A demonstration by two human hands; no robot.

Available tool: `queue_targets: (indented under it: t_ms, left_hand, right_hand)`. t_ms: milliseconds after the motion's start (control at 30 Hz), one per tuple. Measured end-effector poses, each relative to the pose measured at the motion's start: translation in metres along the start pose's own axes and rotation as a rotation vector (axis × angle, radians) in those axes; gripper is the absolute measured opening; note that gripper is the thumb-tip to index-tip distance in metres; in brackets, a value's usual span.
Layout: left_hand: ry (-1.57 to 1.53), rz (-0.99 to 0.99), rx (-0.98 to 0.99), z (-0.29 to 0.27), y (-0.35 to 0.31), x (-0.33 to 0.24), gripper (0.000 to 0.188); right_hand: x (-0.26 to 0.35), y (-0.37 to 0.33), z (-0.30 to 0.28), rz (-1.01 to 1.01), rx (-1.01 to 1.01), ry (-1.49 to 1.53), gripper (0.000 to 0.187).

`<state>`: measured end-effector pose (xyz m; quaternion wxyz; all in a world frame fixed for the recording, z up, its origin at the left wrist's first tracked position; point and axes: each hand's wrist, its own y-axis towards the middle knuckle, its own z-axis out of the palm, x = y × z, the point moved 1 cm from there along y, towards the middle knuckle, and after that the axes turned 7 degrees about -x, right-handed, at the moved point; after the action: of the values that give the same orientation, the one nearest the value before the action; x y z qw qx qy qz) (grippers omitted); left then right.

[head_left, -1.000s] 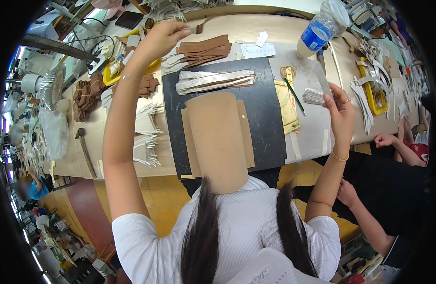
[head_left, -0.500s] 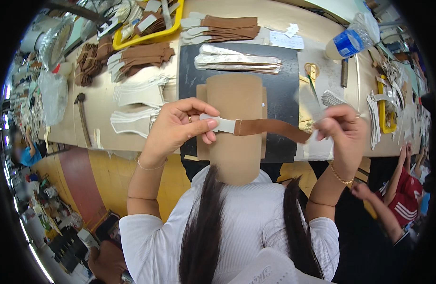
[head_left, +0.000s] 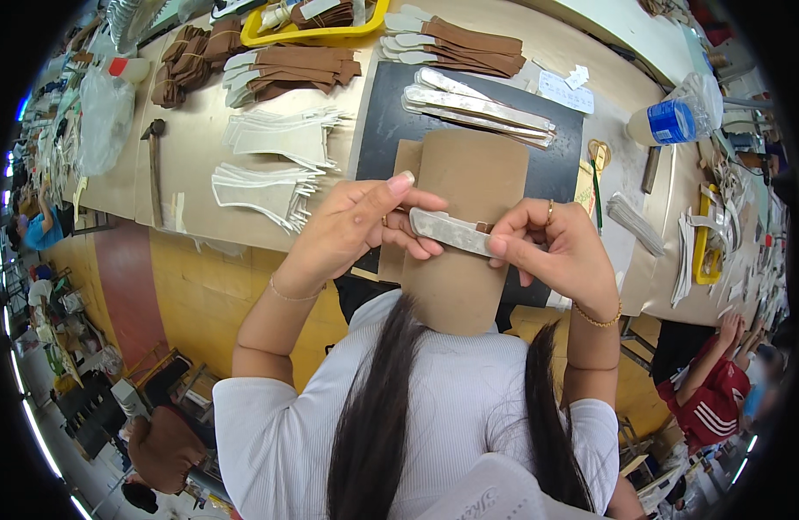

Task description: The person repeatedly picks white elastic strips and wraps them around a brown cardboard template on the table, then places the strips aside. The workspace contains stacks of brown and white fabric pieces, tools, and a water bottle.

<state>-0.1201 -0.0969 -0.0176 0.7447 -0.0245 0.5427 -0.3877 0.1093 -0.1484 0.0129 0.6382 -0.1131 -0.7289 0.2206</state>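
Observation:
A short pale grey-white strip (head_left: 451,232) lies along a brown strap (head_left: 483,227), of which only a little shows at the upper edge. My left hand (head_left: 356,227) has its fingers around and behind the strip's left end, with the thumb lifted off it. At the other end my right hand (head_left: 560,253) pinches the strip between thumb and fingers. Both hands are above a curved tan board (head_left: 473,169), which rests over the table edge toward my body. The strap's brown tail is hidden behind the strip and right hand.
Behind the board, several pale strips (head_left: 477,108) lie on a black mat (head_left: 386,104). Stacked white pieces (head_left: 265,191), brown straps (head_left: 300,68) and a hammer (head_left: 155,169) are at left. Scissors (head_left: 599,156) and a bottle (head_left: 668,123) stand right. Other people work farther right.
My right hand has moved left, bringing the pale strip onto the strap. The brown tail no longer stretches out to the right. My left thumb has lifted. The view has shifted slightly.

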Motion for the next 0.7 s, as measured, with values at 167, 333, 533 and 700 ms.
queue_targets:
  t_ms: [167,333,533,700]
  left_hand:
    - [0.077,0.001,-0.023,-0.0011,-0.0012,0.001,0.028]
    - [0.071,-0.024,-0.009,-0.0018,-0.0013,0.0021,0.026]
    - [0.091,-0.021,-0.008,-0.0009,-0.0024,0.0005,0.026]
    - [0.107,0.004,-0.013,-0.0008,-0.0007,0.0027,0.025]
  right_hand:
    - [0.0019,-0.0002,0.0008,0.01,0.007,0.005,0.019]
    - [0.0042,0.0002,0.0009,0.04,0.016,-0.012,0.016]
    - [0.0029,0.0006,0.0023,0.027,-0.003,0.01,0.017]
    - [0.0031,0.0001,0.0012,0.035,0.002,-0.006,0.016]
